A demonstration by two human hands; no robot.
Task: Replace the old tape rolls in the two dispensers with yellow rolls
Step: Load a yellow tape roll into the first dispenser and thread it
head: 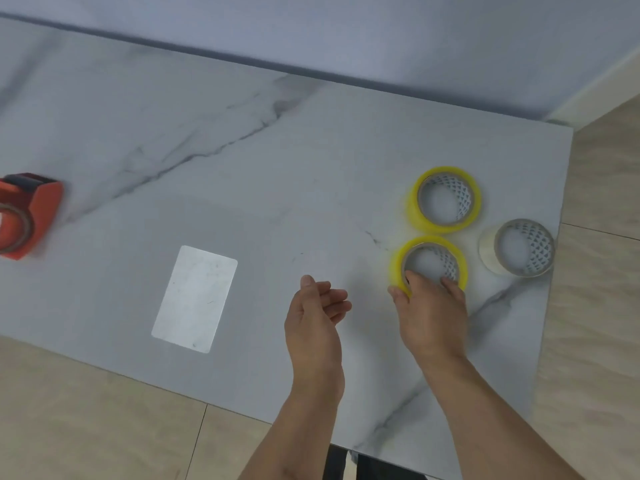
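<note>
1. The right hand [429, 306] reaches over the near yellow roll [401, 261], which lies flat on the marble-patterned table [242, 168] with its open core facing straight up.
2. Its fingers curl over the roll's near rim, some fingertips dipping into the core while the thumb presses the outer yellow wall; the hand grips the roll.
3. The left hand [317, 313] hovers just left of that roll, holding nothing, fingers loosely curled and relaxed, palm turned toward the right.
4. A second yellow roll [415, 209] lies flat just behind the first, nearly touching it, core also pointing up.
5. Both yellow rolls are glossy translucent rings around a grey cardboard core printed with a small dark triangle pattern.
6. A clear roll [488, 251] sits to the right, near the table's right edge, flat, with the same patterned core.
7. At the far left edge stands a red tape dispenser [41, 209], partly cut off by the frame, a brownish roll [20, 223] mounted in it with its axis horizontal; it looks blurred.
8. A pale rounded-corner rectangle [194, 299], flat and slightly scuffed, lies on the table near the front edge, its long side running front to back and leaning a little to the right.
9. The tabletop is smooth, white-grey with dark veins.
</note>
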